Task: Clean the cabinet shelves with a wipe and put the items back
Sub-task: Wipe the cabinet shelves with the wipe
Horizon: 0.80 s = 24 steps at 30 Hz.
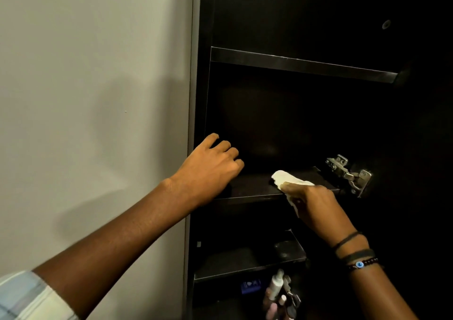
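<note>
At the left of the frame stands a pale wall (85, 74), and beside it the dark cabinet (306, 20) lies open. At centre the left hand (210, 165) rests on the left end of the middle shelf (250, 187), fingers bent and close together, holding nothing. Right of centre, on the same shelf, the right hand (316, 209) presses down a white wipe (289, 176), fingers clamped round it, near a metal hinge (348, 172); bottles (277, 288) stand at bottom centre.

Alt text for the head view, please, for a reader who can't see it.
The right hand holds a white wipe on a middle shelf of an open dark cabinet, near a metal hinge. The left hand rests, fingers curled, on the same shelf's left front edge. Bottles sit lower down.
</note>
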Each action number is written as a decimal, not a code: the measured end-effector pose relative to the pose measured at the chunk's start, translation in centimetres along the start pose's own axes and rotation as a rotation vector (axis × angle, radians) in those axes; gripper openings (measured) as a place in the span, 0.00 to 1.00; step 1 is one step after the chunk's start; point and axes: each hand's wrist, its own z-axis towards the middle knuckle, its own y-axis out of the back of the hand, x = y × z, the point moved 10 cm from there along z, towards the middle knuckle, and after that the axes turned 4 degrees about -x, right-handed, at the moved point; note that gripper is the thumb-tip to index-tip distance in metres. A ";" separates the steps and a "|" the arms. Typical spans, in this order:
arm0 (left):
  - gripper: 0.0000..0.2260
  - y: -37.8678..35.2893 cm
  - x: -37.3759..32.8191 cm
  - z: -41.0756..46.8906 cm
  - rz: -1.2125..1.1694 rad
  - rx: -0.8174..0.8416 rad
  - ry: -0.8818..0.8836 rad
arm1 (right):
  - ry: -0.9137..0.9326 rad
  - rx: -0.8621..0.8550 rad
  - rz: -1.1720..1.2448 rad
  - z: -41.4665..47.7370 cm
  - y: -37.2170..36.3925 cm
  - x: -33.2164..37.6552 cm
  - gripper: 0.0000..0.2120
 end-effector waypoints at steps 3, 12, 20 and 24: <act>0.15 -0.3 -0.2 -0.1 0.000 0.024 0.002 | 0.139 -0.060 0.074 0.3 -2.5 6.6 0.14; 0.17 -0.9 -0.4 0.2 -0.006 0.075 0.034 | 0.192 0.062 0.158 1.0 -5.5 10.6 0.06; 0.17 -0.9 -0.4 0.4 -0.031 0.071 0.047 | -0.426 0.065 -0.142 1.6 0.2 -10.3 0.13; 0.18 -0.4 -0.9 1.1 -0.061 0.051 0.044 | -0.340 0.115 -0.178 2.6 -0.2 -8.0 0.17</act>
